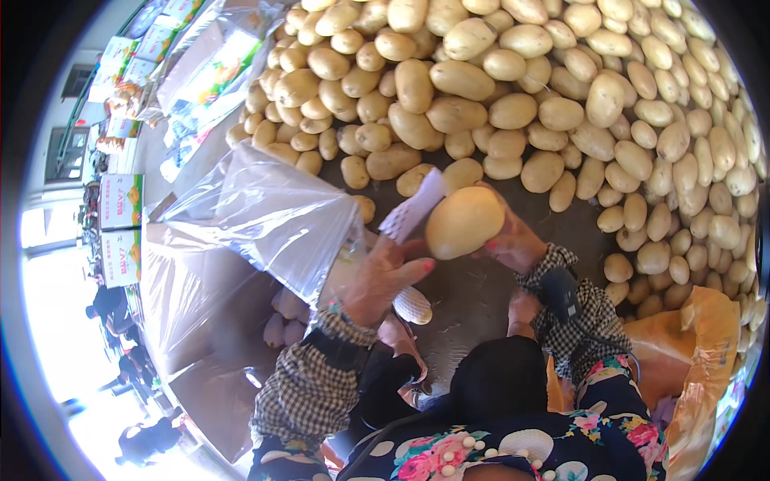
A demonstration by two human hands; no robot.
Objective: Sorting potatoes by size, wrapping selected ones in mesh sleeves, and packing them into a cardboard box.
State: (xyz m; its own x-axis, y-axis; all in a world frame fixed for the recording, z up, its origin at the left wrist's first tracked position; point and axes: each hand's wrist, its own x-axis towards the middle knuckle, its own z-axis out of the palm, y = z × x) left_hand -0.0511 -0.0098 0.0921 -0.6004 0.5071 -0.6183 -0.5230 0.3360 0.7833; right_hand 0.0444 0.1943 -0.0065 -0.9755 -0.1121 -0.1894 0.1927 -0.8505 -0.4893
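Observation:
In my right hand [511, 231] is a large smooth potato [465, 222], gripped from its right side. My left hand [385, 276] is just left of it, with a white foam net sleeve [412, 204] standing up from its fingers. Below the left hand, a potato in a foam net [413, 305] lies near my feet. To the left stands a cardboard box lined with clear plastic film [289, 210]; several net-wrapped potatoes [286, 318] show inside it. A big pile of bare potatoes [457, 78] covers the floor ahead and to the right.
An orange plastic sack [692, 349] sits at my right side. Printed cartons [122, 258] are stacked at the far left, and another plastic-lined carton [210, 78] stands at the upper left. Several people [147, 436] are in the bright background at the lower left.

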